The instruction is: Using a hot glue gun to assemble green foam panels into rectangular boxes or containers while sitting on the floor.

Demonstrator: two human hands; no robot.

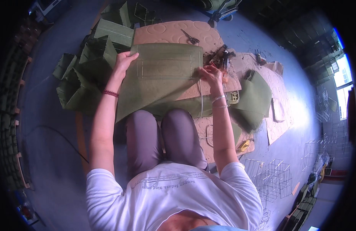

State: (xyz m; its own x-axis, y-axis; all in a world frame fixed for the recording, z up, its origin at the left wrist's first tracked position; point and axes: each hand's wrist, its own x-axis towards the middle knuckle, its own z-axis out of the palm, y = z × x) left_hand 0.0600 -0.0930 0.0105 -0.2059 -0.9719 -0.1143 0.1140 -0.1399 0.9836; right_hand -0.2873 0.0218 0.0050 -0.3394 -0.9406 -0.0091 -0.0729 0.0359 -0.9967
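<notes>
A translucent green mesh sheet (166, 65), with pale lines forming a rectangle on it, is stretched between my hands above my lap. My left hand (126, 61) grips its upper left edge, thumb on top. At its right edge my right hand (211, 75) pinches the sheet with closed fingers; a thin red item shows by the fingers, too small to name. A white cord (201, 98) hangs below that hand. More green mesh lies under the sheet, across my knees.
Scissors (190, 37) lie on the far cardboard (162, 32). A dark tool with an orange part (225, 61) sits beyond my right hand. Green mesh boxes (95, 57) stand at left, a green roll (253, 98) at right. A yellow tool (244, 146) and wire frames (276, 177) are lower right.
</notes>
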